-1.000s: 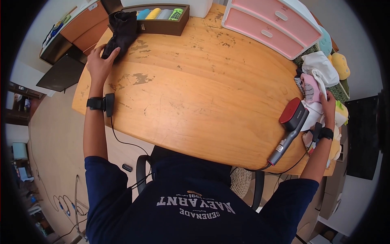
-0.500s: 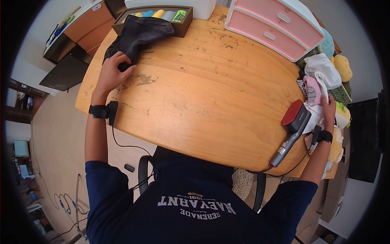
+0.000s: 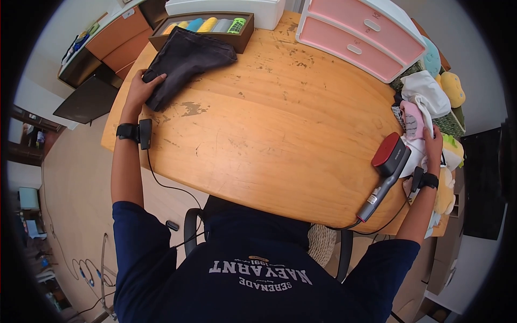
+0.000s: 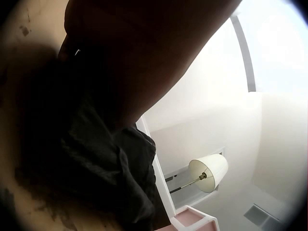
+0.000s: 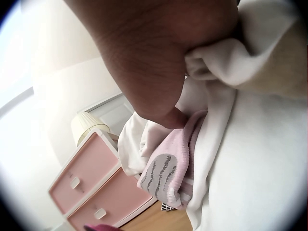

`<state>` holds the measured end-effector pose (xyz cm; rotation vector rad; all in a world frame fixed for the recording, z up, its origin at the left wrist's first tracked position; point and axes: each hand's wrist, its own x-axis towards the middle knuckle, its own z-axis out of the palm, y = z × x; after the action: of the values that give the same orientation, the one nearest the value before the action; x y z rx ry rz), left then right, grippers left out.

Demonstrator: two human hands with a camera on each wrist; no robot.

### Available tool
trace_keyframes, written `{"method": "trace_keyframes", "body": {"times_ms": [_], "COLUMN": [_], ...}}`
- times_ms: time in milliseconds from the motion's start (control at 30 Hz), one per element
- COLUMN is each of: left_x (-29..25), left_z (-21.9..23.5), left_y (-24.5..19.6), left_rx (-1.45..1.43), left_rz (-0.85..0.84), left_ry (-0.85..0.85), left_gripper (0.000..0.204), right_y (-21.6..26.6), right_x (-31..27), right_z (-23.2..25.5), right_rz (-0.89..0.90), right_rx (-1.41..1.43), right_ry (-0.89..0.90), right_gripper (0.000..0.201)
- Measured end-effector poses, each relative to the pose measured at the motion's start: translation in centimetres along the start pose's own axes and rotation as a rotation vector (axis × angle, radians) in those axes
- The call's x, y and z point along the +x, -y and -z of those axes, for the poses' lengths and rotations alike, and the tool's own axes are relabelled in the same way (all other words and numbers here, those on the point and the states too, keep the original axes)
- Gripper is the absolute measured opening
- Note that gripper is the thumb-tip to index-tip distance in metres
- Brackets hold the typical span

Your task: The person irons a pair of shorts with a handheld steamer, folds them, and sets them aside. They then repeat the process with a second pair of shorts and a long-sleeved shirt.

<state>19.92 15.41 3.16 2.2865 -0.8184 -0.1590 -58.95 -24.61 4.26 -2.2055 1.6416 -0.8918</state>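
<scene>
A dark, folded garment (image 3: 186, 62) with stitched seams lies at the far left of the table, its upper part overlapping the front of a brown tray. My left hand (image 3: 141, 90) pinches its near left edge, thumb on top; the fingers around the edge are mostly hidden. In the left wrist view the dark cloth (image 4: 103, 159) hangs in loose creases below the hand. At the right edge, my right hand (image 3: 432, 144) grips white cloth (image 5: 221, 62), bunched between thumb and fingers. Beside that hand is a pink knitted piece (image 5: 163, 178) with a grey striped patch.
The brown tray (image 3: 245, 40) holds several rolled coloured cloths. A pink-drawered cabinet (image 3: 323, 40) stands at the back. A red-and-grey handheld steamer (image 3: 396, 153) lies at the right, its cord over the front edge. Behind the right hand are a green basket (image 3: 455, 123) and soft toys.
The dark garment, bunched upright in my left hand earlier, now lies flatter and spread to the right. My left hand has shifted to its left edge. The right hand stays about where it was.
</scene>
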Motion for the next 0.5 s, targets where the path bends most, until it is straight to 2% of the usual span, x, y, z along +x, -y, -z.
{"method": "trace_keyframes", "body": {"times_ms": [33, 67, 133, 167, 233, 267, 300, 367, 400, 467, 500], "left_x": [-0.5, -0.8, -0.9, -0.8, -0.3, -0.5, -0.5, -0.9, -1.4, -2.4, -1.3], "left_z": [0.3, 0.5, 1.3, 1.6, 1.8, 2.1, 2.3, 3.1, 3.6, 4.4, 4.4], "left_y": [0.0, 0.3, 1.4, 2.4, 6.0, 6.7, 7.4, 7.6, 5.8, 1.7, 1.8], "left_rx": [-0.142, -0.137, -0.287, -0.282, -0.373, -0.246, -0.244, 0.432, 0.434, 0.682, 0.518], "left_rz": [0.043, 0.046, 0.151, 0.148, 0.181, 0.181, 0.184, 0.05, 0.053, -0.106, -0.2], "left_ry": [0.071, 0.072, -0.04, -0.039, -0.282, -0.332, -0.335, -0.362, -0.362, -0.383, -0.29], "left_gripper": [0.068, 0.068, 0.057, 0.057, 0.052, 0.054, 0.054, 0.055, 0.055, 0.062, 0.066], "right_y": [-0.3, -0.2, 0.0, -0.2, -0.9, -1.0, -1.1, -1.2, -1.2, -1.3, -1.3], "right_x": [0.0, -0.1, -0.1, -0.1, 0.2, 0.2, 0.3, 0.4, 0.4, 0.4, 0.4], "right_z": [-0.1, -0.2, -0.1, -0.1, -0.1, -0.2, -0.3, -0.4, -0.4, -0.5, -0.5], "right_rz": [0.008, 0.006, 0.005, 0.0, 0.025, 0.02, 0.023, 0.002, 0.004, 0.009, 0.012], "right_rx": [0.009, 0.01, 0.013, 0.016, 0.011, 0.024, 0.026, -0.002, -0.001, -0.014, -0.014], "right_ry": [0.018, 0.023, 0.011, 0.011, 0.012, 0.011, 0.015, 0.007, 0.01, -0.004, -0.002], "right_gripper": [0.034, 0.034, 0.034, 0.034, 0.034, 0.034, 0.034, 0.035, 0.035, 0.035, 0.035]}}
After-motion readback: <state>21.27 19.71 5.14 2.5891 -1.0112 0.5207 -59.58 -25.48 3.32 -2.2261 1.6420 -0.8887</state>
